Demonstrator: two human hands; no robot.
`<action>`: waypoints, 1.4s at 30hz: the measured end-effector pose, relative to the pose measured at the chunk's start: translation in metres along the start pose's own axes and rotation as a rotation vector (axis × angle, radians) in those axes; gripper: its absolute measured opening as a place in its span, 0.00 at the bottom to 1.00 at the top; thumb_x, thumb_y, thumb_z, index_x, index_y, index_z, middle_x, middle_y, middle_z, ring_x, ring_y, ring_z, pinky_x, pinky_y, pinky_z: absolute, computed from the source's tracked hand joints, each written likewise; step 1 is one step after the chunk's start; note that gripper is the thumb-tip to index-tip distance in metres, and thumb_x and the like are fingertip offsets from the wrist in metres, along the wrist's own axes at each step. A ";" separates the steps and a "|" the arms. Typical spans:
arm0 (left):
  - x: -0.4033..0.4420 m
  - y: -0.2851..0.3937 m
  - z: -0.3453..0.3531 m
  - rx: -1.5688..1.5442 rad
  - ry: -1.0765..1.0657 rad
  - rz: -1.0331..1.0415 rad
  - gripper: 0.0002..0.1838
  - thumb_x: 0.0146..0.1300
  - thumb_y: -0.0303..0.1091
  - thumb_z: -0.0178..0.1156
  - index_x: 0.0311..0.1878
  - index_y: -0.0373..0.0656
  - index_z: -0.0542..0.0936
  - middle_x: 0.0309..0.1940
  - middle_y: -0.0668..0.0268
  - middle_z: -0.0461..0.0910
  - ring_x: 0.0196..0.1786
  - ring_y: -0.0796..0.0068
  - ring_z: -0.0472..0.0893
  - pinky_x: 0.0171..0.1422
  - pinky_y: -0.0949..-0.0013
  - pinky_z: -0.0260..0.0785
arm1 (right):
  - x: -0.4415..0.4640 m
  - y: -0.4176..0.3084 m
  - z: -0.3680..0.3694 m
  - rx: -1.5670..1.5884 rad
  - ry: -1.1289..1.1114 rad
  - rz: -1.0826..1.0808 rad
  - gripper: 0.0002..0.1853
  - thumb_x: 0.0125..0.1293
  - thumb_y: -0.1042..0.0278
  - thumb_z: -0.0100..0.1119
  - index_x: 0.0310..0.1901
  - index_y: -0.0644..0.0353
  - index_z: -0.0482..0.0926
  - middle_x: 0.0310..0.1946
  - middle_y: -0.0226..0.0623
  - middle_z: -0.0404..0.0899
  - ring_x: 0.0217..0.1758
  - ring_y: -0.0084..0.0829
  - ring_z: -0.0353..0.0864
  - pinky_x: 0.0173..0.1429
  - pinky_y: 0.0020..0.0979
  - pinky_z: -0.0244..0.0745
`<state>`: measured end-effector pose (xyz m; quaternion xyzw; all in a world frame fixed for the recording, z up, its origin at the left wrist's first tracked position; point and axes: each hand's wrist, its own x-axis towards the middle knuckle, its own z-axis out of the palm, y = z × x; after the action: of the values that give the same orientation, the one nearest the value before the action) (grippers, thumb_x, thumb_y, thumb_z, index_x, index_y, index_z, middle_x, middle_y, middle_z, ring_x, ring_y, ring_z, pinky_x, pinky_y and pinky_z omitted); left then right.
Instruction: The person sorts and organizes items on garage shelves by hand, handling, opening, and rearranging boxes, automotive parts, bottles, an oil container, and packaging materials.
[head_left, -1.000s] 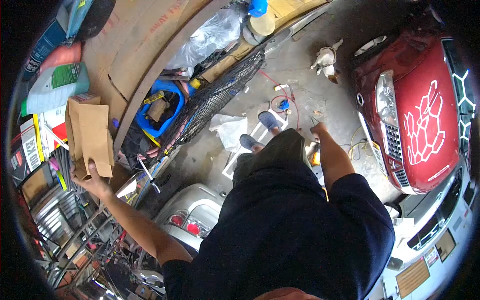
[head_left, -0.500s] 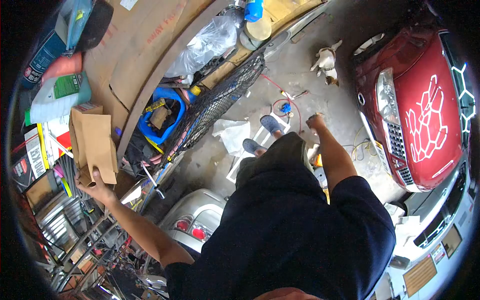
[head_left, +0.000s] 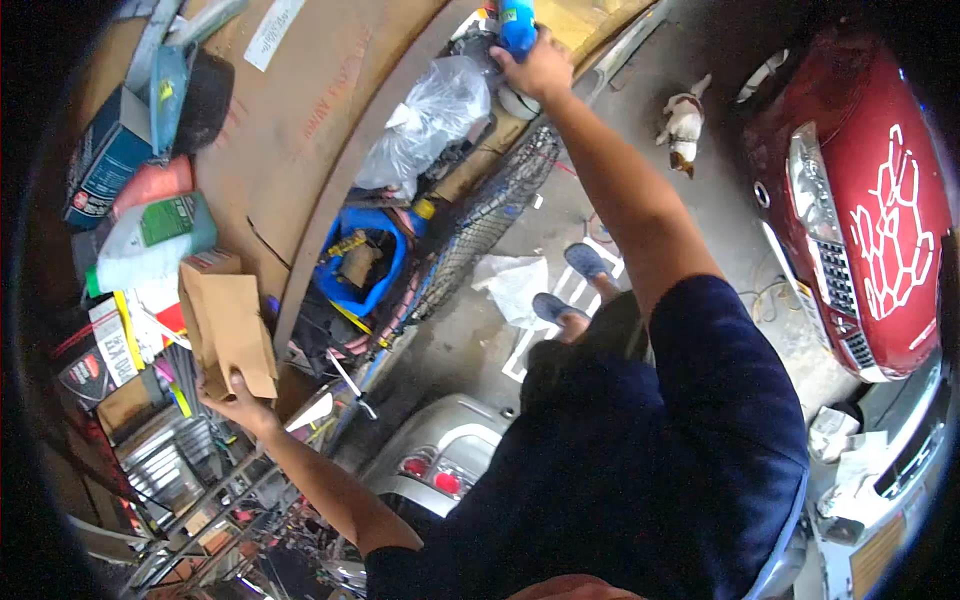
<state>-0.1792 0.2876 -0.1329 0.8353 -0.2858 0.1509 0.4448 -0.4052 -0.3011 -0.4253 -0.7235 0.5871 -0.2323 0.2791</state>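
Observation:
My left hand (head_left: 240, 405) holds the near end of a brown cardboard box (head_left: 225, 320), thumb on top and fingers underneath. The box lies tilted among the goods on the left. Stretched out to the top of the view, my right hand (head_left: 542, 68) is around the lower part of a blue can (head_left: 518, 28), thumb on one side and fingers on the other. Beside that hand is a clear plastic bag (head_left: 430, 110). A jug with a green label (head_left: 165, 235) stands just beyond the cardboard box.
A blue tub (head_left: 385, 290) with odds and ends sits under the curved shelf edge (head_left: 345, 150). Black netting (head_left: 490, 225) hangs along the shelf. A dog (head_left: 685, 130) stands on the concrete floor. A red car (head_left: 850, 220) is at the right, a silver car (head_left: 440, 440) below.
My right hand has risen from beside my body to the blue can and closed around it. My left hand keeps hold of the cardboard box. The view has shifted.

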 end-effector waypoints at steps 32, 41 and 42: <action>-0.114 0.189 0.108 -0.295 -0.144 0.948 0.40 0.63 0.60 0.75 0.66 0.41 0.74 0.64 0.45 0.73 0.65 0.44 0.78 0.68 0.42 0.77 | -0.175 0.037 -0.414 0.555 0.153 -0.591 0.50 0.50 0.21 0.69 0.55 0.67 0.83 0.49 0.42 0.85 0.53 0.38 0.85 0.57 0.41 0.80; -0.221 0.169 0.182 -0.740 -1.122 -0.339 0.51 0.61 0.52 0.79 0.76 0.30 0.64 0.65 0.48 0.77 0.69 0.60 0.77 0.75 0.56 0.68 | -0.195 -0.007 -0.295 0.913 -0.253 -0.312 0.34 0.64 0.44 0.66 0.60 0.66 0.77 0.42 0.32 0.81 0.44 0.24 0.80 0.50 0.27 0.76; -0.225 0.157 0.193 -0.699 -1.075 -0.412 0.52 0.62 0.49 0.79 0.78 0.30 0.61 0.66 0.47 0.76 0.68 0.58 0.78 0.73 0.57 0.71 | -0.196 -0.008 -0.286 0.902 -0.288 -0.284 0.31 0.66 0.46 0.65 0.60 0.65 0.78 0.41 0.31 0.81 0.43 0.22 0.80 0.48 0.27 0.75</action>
<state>-0.4531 0.1358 -0.2514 0.6385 -0.3341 -0.4753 0.5047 -0.6292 -0.1455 -0.2113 -0.6283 0.2790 -0.3967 0.6083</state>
